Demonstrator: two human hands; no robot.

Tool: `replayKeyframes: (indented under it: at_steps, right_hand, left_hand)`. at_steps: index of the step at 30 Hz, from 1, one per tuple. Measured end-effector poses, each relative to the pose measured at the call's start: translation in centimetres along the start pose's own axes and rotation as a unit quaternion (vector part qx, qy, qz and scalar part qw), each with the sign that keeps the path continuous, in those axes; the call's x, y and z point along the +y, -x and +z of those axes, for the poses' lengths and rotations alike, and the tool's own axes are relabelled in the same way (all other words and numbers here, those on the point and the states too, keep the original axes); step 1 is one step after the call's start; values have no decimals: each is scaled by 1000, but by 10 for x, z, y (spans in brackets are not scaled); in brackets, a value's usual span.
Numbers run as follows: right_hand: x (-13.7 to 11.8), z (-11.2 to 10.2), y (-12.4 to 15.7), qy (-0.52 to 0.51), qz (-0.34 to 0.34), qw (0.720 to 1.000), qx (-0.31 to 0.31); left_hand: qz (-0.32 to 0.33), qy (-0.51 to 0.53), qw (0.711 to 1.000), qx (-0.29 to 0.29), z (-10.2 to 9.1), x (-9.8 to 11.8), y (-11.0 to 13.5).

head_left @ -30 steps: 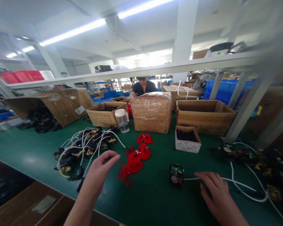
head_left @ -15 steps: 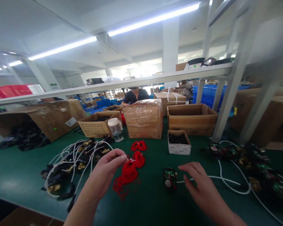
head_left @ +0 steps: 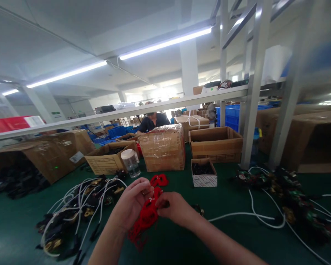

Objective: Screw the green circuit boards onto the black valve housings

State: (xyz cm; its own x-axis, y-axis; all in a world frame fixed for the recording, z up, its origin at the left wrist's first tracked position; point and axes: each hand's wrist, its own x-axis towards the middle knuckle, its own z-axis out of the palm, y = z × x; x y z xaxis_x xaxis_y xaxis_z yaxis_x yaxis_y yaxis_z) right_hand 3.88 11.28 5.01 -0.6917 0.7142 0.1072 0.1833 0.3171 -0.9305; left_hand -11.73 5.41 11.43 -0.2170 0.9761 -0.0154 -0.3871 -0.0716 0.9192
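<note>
Bundles of thin red wire [head_left: 149,214], bound with white ties, lie in a row on the green bench between my hands. My left hand [head_left: 132,201] is at their left side with its fingers curled in and the thumb near the fingertips. What it holds, if anything, is too small to make out. From the right, my right hand [head_left: 175,209] pinches at the red wire of the middle bundle. Behind my right wrist a small circuit board unit [head_left: 199,209] is mostly hidden; its white cable [head_left: 237,215] runs off to the right.
To the left lies a heap of black and brass assemblies [head_left: 85,206] with white cables; similar units [head_left: 289,198] lie right. At the back stand a clear bottle [head_left: 131,165], a taped carton [head_left: 162,151], open cartons [head_left: 216,151] and a small box [head_left: 205,180]. A co-worker [head_left: 154,120] sits beyond.
My right hand has left the circuit board unit and moved left to the red wire bundles. My left hand has stayed beside them and turned slightly. The view has shifted a little.
</note>
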Motion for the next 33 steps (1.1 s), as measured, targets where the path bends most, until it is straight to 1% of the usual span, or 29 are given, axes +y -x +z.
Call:
replayKeyframes:
  at_steps: [3,6,9,11,13,17,19,20,22,23,24,26,28,30,33]
  right_hand:
    - [9,13,0,45,16,999,23]
    - [18,24,-1,111,42,992,41]
    - [25,37,-5,155,73,985,30]
    - [27,44,-7,163,87,983,16]
    - [27,48,-8,153,84,984,13]
    - [21,42,-6,78,40,996,29]
    - [15,39,-7,-13,25,999,21]
    - [12,39,-8,-85,20,996,10]
    - [8,40,-10,-233,8,972,-4]
    - [7,42,-11,-285,3,959,-3]
    - [6,43,-11,-312,-1,950,2]
    - [4,43,-9,-310,-12,950,19]
    - [2,38,-3,-317,-23,948,30]
    - [-1,27,5,-335,-41,940,41]
    - [-8,6,19,-344,-60,936,54]
  left_hand:
    - [23,16,999,23,-7,10,-3]
    - [39,29,998,35,-12,19,-5]
    - [53,47,997,40,-13,26,-6]
    - [56,59,996,39,-13,29,-5]
    - [54,72,995,35,-12,31,-3]
    - [39,105,993,26,-12,28,1]
    - [28,121,992,21,-11,25,2]
    - [21,127,992,18,-10,23,2]
    - [8,133,991,13,-9,18,2]
    - [2,132,991,9,-9,17,2]
    - [-4,129,992,6,-8,15,3]
    - [-17,114,993,-6,-8,13,4]
    - [-32,96,995,-24,-7,12,8]
    - [-39,60,996,-49,-6,12,13]
    - [-53,-31,995,-76,-1,10,21]
